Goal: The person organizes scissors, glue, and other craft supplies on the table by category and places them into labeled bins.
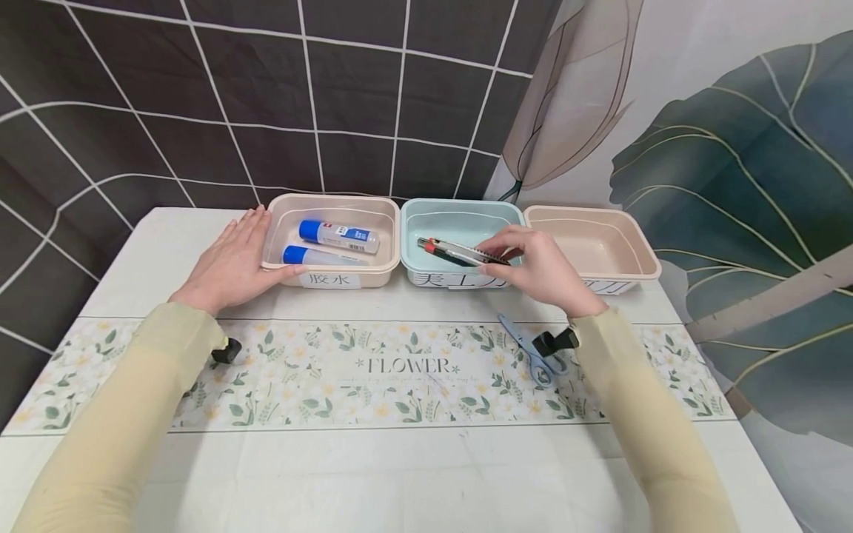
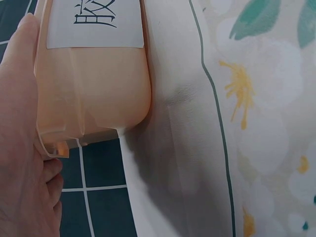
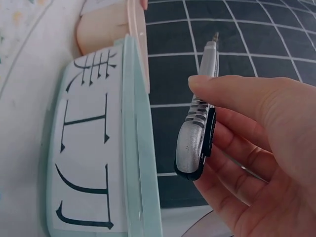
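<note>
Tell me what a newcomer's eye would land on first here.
Probably the silver utility knife, held in the right hand over the pale blue bin. Next, two blue-capped tubes lying in the leftmost peach bin, with the left hand against its side. Then the blue scissors on the table's floral band.

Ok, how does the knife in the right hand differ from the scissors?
The knife shows silver and black in the right wrist view; the scissors are a muted blue. The knife is one slender body; the scissors have finger loops. The knife is held in the right hand, over the blue bin in the head view; the scissors lie on the floral strip. Both are handheld cutting tools.
</note>
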A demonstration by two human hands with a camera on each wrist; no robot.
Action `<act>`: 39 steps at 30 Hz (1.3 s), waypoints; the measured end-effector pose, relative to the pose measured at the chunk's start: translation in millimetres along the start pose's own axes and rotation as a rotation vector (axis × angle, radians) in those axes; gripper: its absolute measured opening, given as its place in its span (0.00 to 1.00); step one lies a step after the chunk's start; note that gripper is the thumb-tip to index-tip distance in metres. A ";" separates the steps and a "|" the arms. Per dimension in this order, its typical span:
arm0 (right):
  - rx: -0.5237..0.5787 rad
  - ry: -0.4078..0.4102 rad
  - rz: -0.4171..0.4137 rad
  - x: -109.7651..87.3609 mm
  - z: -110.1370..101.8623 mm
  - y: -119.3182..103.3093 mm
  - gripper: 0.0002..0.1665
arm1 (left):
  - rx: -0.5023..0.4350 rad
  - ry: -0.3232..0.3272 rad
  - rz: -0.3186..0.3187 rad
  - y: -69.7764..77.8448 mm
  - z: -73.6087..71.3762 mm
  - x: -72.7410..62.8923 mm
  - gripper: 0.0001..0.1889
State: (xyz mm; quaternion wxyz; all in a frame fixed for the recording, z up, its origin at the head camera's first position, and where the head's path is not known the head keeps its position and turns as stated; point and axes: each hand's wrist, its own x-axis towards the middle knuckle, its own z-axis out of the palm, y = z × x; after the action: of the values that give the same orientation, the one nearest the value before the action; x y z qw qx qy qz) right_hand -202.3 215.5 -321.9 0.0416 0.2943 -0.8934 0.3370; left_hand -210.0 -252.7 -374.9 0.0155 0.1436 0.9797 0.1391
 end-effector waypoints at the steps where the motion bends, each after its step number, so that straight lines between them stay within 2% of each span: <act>1: 0.007 0.000 0.009 3.2 -0.3 1.4 0.16 | 0.000 0.000 0.000 0.0 0.0 0.0 0.62; 8: 0.023 -0.001 0.106 26.4 -3.5 14.8 0.16 | -0.002 0.004 0.002 -0.3 0.2 0.1 0.62; 13: -0.024 -0.011 0.133 46.4 -5.7 26.7 0.16 | -0.003 0.005 0.003 -1.0 0.7 -0.2 0.62; 21: -0.129 -0.133 0.230 73.1 1.9 41.6 0.15 | -0.001 0.002 -0.003 -1.6 0.2 -0.4 0.62; 26: -0.193 -0.188 0.227 82.5 15.8 49.4 0.14 | -0.002 -0.002 -0.006 -1.6 -0.2 -0.1 0.62; 34: -0.304 -0.228 0.301 91.4 35.5 52.6 0.13 | -0.005 -0.004 -0.009 -0.5 -0.2 -0.2 0.62; 39: -0.327 -0.239 0.332 93.7 41.5 56.0 0.13 | -0.005 -0.005 -0.011 0.4 -0.7 -0.1 0.62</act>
State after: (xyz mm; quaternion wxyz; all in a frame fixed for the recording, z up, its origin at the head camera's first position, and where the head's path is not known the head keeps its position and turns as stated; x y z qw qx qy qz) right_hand -305.4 176.4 -360.6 -0.0732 0.1706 -0.9706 0.1529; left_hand -209.8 -252.5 -374.1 0.0192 0.1386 0.9801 0.1410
